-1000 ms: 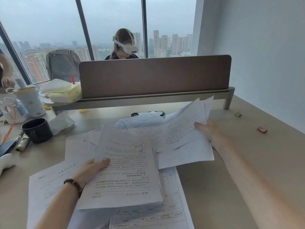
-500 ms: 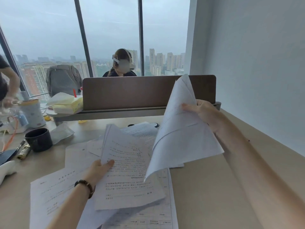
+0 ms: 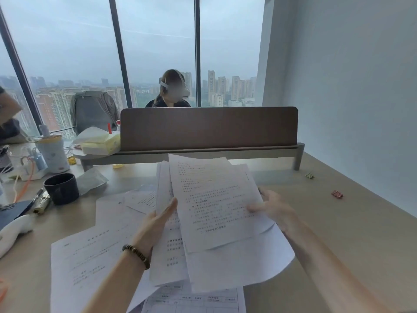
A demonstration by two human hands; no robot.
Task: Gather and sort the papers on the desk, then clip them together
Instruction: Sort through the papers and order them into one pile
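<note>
A loose stack of printed papers is raised off the desk at the centre. My left hand grips its left edge, thumb on top. My right hand holds the right edge, thumb pressed on the top sheet. More printed sheets lie flat on the desk at the lower left, and a table-form sheet shows beneath the stack. A red binder clip and a green-gold binder clip lie on the desk to the right, apart from both hands.
A black cup, a folded grey paper and a white device sit at the left. A brown divider screen stands across the back; a person sits behind it. The right wall is close.
My right hand brought its lifted sheets down and left onto the papers in my left hand. Both hands now hold one raised stack. The view tilted upward.
</note>
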